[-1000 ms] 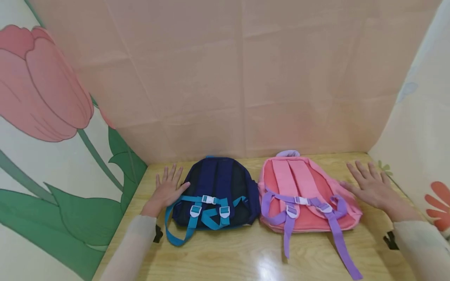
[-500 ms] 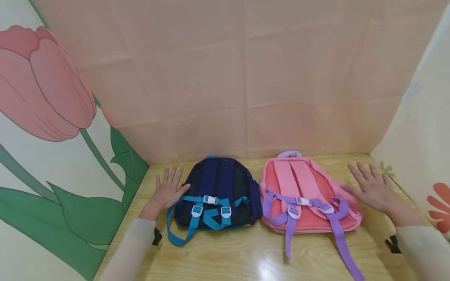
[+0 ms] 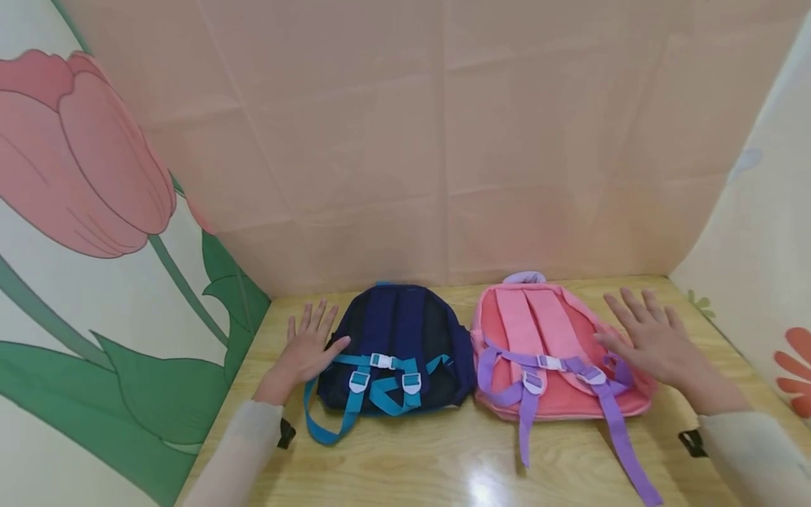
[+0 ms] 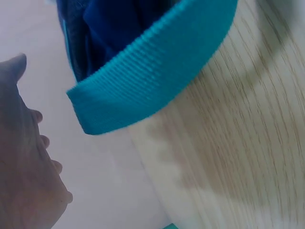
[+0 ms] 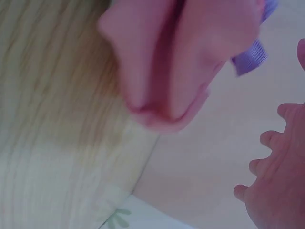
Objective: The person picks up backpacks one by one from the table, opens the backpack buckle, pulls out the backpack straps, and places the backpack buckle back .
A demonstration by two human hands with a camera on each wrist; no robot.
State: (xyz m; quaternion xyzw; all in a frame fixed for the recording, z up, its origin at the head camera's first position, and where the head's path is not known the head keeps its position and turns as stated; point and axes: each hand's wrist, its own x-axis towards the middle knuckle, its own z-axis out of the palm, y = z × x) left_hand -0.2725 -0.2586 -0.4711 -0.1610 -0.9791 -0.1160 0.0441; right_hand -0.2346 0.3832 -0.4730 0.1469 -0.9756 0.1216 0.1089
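Note:
Two small backpacks lie side by side, strap side up. The left one is a navy backpack (image 3: 437,331) with teal straps, a white chest buckle and a teal strap loop (image 4: 143,76) at its left. Beside it lies a pink backpack (image 3: 491,310) with purple straps and a lilac top handle. My left hand (image 3: 305,353), fingers straight and spread, is above the table at the navy backpack's left side, thumb overlapping its edge in the head view. My right hand (image 3: 659,346) is likewise spread, overlapping the pink backpack's right side in that view. Neither hand holds anything.
The wood-grain table (image 3: 405,458) carries both backpacks. A plain peach-coloured backdrop (image 3: 443,141) rises behind it. To the left stands a panel with a printed tulip (image 3: 114,162), to the right a pale panel with a red flower print (image 3: 795,370).
My right hand has shifted left, over the pink backpack's side. The left hand has barely moved beside the navy backpack. Both backpacks lie as before, with a slight shift of the head view.

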